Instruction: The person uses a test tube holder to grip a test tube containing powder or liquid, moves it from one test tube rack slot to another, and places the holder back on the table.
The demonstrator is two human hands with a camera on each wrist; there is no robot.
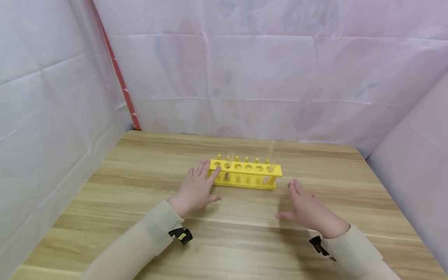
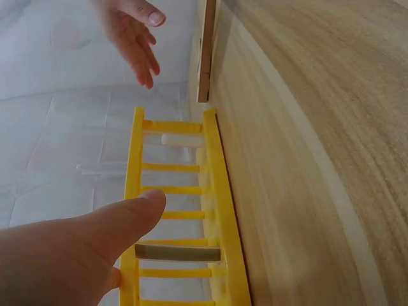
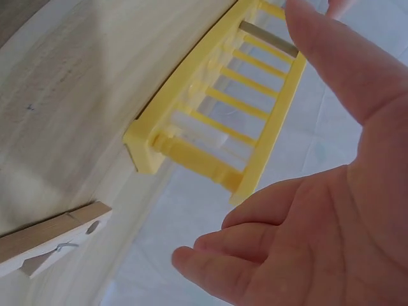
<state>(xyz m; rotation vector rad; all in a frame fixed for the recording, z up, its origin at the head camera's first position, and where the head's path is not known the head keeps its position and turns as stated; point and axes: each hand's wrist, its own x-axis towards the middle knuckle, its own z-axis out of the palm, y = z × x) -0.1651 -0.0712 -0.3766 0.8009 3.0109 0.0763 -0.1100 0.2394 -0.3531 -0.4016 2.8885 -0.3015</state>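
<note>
A yellow test tube rack [image 1: 253,174] stands on the wooden table. My left hand [image 1: 196,191] rests on its left end, fingers extended and thumb spread. A clear test tube [image 1: 230,157] with dark contents stands in a hole near that hand; its dark lower part [image 2: 178,253] shows below the thumb in the left wrist view. Clear glass [image 1: 271,149] rises from the rack's right end, above white contents [image 3: 199,127]; whether it is one tube or two I cannot tell. My right hand [image 1: 311,212] is held apart from the rack, to its right, fingers extended, holding nothing.
A wooden test tube clamp [image 3: 54,236] with a metal spring lies on the table beyond the rack's right end; in the head view I cannot make it out. Pale cloth [image 1: 259,70] hangs behind the table and along both sides.
</note>
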